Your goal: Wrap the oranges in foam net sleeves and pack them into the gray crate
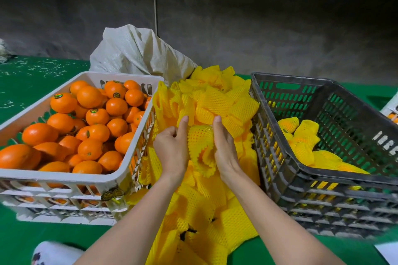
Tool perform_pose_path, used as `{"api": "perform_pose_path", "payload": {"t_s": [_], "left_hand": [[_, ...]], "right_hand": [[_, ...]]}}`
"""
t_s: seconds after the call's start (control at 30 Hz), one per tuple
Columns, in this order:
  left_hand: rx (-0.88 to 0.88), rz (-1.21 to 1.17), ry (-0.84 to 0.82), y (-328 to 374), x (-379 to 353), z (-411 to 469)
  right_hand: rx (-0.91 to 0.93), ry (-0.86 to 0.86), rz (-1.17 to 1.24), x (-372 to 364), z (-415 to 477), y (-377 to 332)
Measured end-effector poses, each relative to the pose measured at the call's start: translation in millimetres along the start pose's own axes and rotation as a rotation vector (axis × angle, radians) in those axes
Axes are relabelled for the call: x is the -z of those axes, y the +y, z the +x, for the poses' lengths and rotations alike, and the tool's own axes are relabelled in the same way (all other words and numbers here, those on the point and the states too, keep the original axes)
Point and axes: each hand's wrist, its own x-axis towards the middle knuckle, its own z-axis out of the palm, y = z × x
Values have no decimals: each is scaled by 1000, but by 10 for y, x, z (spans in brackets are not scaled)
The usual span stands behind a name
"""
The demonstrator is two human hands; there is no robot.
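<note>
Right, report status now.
Left hand and right hand grip sleeved orange. Crate at right, few wrapped ones inside. Nothing blocking.

The foam net sleeve (199, 144) in the grip was matt mesh. Left of it, glossy smooth oranges (89, 97) lay in a white plastic crate (64, 175); right of it the gray crate (323, 197) was dull scuffed plastic; beyond, a coarse woven sack (137, 54)

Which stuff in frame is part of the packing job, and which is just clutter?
In use: left hand, right hand, sleeved orange held between them, pile of foam net sleeves, bare oranges, white crate, gray crate, wrapped oranges inside it.
Lying about: white woven sack, sheet of paper at the bottom right.
</note>
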Motion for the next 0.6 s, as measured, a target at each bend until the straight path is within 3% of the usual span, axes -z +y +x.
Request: {"api": "perform_pose_path", "payload": {"t_s": [0.07,0.17,0.23,0.37,0.6], "left_hand": [[20,-2,9,-23,-14,38],[80,-98,-55,-22,-27,82],[130,-193,-130,-10,-21,96],[194,-292,-254,22,5,111],[196,-332,-335,72,34,104]], "right_hand": [[-63,-12,46,18,12,25],[-276,-96,374,24,19,30],[-317,-123,483,32,37,38],[-310,-198,618,59,51,87],[-278,-170,639,41,-14,-5]]}}
